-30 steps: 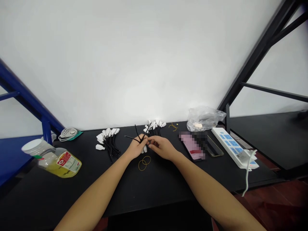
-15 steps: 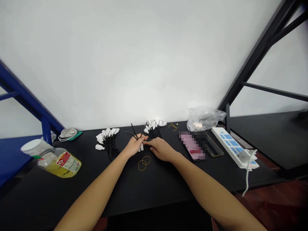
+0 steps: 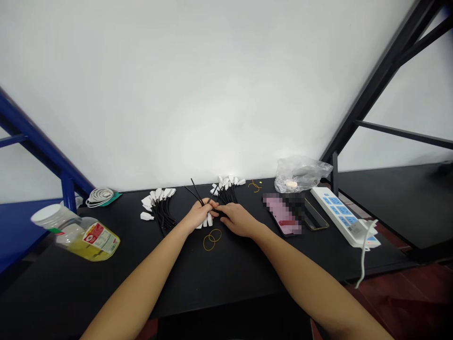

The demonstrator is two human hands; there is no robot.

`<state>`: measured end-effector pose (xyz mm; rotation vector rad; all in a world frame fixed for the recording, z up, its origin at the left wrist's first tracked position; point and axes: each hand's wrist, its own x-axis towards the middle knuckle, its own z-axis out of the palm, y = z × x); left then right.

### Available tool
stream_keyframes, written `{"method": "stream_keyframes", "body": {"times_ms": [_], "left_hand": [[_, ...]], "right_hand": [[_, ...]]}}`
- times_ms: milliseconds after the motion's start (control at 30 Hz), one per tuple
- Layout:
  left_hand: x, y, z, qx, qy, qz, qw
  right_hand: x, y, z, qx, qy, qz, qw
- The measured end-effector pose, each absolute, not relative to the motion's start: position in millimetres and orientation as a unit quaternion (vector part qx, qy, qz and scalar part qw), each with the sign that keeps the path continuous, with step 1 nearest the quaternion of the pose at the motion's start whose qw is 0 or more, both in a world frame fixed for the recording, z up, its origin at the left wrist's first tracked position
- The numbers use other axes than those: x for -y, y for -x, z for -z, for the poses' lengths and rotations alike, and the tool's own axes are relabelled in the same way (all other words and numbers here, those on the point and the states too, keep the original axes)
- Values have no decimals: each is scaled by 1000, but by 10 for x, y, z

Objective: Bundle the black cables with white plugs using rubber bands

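Left hand (image 3: 200, 216) clamped around a few black cables (image 3: 196, 190) with white plug ends (image 3: 208, 220). Right hand (image 3: 239, 220) closed in against them, apparently pinching the same cables, though hard to tell from this view. Both lower than a second ago, nearly down on the black worktop (image 3: 226, 283). Just ahead, a fanned bundle of white-ended cables (image 3: 226, 192); just below, loose rubber bands (image 3: 212, 240).
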<state>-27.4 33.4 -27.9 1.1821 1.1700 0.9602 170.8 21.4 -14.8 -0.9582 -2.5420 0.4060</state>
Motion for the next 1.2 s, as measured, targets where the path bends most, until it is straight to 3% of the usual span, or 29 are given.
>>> {"method": "stream_keyframes", "body": {"times_ms": [167, 367, 600, 800, 1000, 1200], "left_hand": [[-372, 266, 355, -533, -499, -405, 550], [-357, 264, 254, -524, -385, -453, 610], [-307, 397, 130, -487, -364, -348, 714], [-363, 399, 216, -484, -353, -450, 663], [-327, 394, 207, -485, -394, -348, 699], [-317, 376, 195, -482, -401, -376, 683]], "right_hand": [[-205, -1687, 147, 917, 317, -149, 191], [-202, -1689, 137, 918, 304, -163, 195], [-214, -1706, 158, 918, 307, -163, 194], [-222, -1713, 174, 915, 309, -163, 203], [-210, -1702, 151, 916, 314, -159, 194], [-222, -1703, 195, 885, 359, -175, 240]]}}
